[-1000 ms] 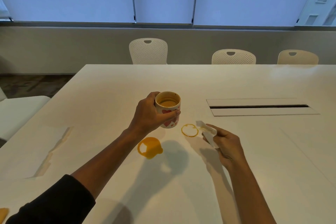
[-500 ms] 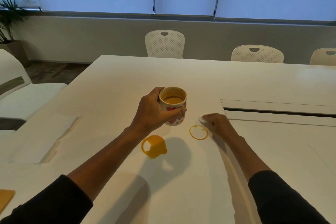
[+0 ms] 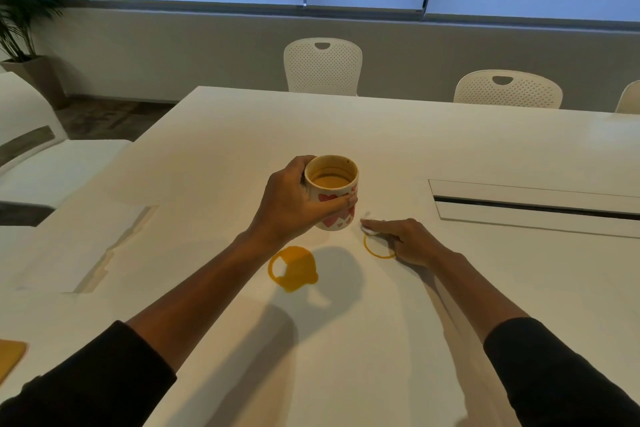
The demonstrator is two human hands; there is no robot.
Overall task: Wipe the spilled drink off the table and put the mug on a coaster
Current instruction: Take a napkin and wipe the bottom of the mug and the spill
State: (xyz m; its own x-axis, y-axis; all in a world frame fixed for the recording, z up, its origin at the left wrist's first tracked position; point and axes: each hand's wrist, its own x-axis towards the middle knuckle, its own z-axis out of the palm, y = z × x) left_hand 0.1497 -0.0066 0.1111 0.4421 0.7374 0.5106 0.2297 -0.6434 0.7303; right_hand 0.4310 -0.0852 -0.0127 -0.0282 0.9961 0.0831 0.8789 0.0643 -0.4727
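My left hand point(image 3: 292, 206) grips a white mug point(image 3: 333, 194) with red hearts, held just above the white table point(image 3: 346, 128); tan drink fills its lower half. An orange puddle point(image 3: 293, 269) lies on the table below the mug. To its right is an orange ring stain point(image 3: 378, 248). My right hand point(image 3: 408, 241) lies flat on the table over the ring's right edge, pressing a small white tissue point(image 3: 366, 228) whose edge pokes out past the fingertips. An orange coaster point(image 3: 10, 355) shows at the near left edge, partly cut off.
Pale sheets of paper point(image 3: 86, 246) lie on the left of the table. A cable slot with lids point(image 3: 533, 203) is set into the table at right. White chairs point(image 3: 322, 66) stand along the far side, another at left. A potted plant point(image 3: 20, 17) is far left.
My right hand went from holding the tissue up in the air to lying flat on the table at the ring stain. The mug stays held by my left hand; the view shifted left.
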